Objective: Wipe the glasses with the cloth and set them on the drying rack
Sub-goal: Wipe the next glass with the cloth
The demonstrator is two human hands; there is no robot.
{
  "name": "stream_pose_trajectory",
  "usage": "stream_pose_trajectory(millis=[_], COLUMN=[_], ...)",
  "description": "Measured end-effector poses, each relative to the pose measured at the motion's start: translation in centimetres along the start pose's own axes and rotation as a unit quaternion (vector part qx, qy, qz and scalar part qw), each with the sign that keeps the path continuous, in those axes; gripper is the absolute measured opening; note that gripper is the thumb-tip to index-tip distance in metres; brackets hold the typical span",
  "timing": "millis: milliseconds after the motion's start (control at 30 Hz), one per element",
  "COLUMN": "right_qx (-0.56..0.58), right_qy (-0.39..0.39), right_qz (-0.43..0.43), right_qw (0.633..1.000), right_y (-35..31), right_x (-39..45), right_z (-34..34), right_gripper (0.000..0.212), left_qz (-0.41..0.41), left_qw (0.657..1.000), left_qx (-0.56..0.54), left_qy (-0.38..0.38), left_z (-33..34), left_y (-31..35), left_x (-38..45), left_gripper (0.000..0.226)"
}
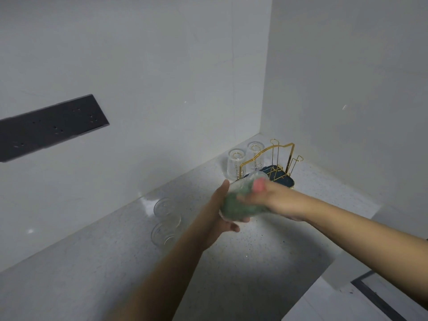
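Glass under wiping, over the desk.
Left hand [222, 209] grips clear ribbed glass [240, 193]; right hand [266, 198] pinches green-and-pink cloth [234, 205] inside it (blurred).

The counter [266, 246] is a pale speckled stone surface that runs into a corner of two white walls. Two clear glasses [165, 221] stand on it side by side, to the left of the left hand's fingers [231, 225]. Just beyond the fingertips, in the corner, stands the drying rack [281, 172] with gold wire and a dark blue base, and two glasses [245, 162] sit upside down on it.
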State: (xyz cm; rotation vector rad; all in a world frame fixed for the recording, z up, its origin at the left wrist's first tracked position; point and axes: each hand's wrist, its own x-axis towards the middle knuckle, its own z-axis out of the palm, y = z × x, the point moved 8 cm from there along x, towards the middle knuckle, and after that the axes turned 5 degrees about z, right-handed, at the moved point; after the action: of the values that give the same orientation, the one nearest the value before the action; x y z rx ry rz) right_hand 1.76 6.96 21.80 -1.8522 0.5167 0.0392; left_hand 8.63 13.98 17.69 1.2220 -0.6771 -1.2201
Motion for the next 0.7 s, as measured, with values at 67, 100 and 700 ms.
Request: stream_pose_trajectory(millis=[67, 100, 700], right_qx=[0.256, 0.342, -0.118], right_qy=[-0.051, -0.085, -0.083], right_qz=[0.059, 0.060, -0.067], right_qw=[0.964, 0.934, 0.987], right_y=[0.9, 0.2, -1.7], right_x=[0.4, 0.1, -2.2], right_z=[-0.2, 0.5, 2.4], right_gripper=[0.055, 0.049, 0.020], left_qz=[0.118, 0.160, 0.078], left_qw=[0.990, 0.981, 0.996], left_qx=[0.050, 0.070, 0.042], left_qy=[0.062, 0.081, 0.033], left_z=[-0.8, -0.7, -0.1], left_y=[0.4, 0.8, 1.5], left_x=[0.3, 0.1, 0.0], left_gripper=[0.066, 0.065, 0.058])
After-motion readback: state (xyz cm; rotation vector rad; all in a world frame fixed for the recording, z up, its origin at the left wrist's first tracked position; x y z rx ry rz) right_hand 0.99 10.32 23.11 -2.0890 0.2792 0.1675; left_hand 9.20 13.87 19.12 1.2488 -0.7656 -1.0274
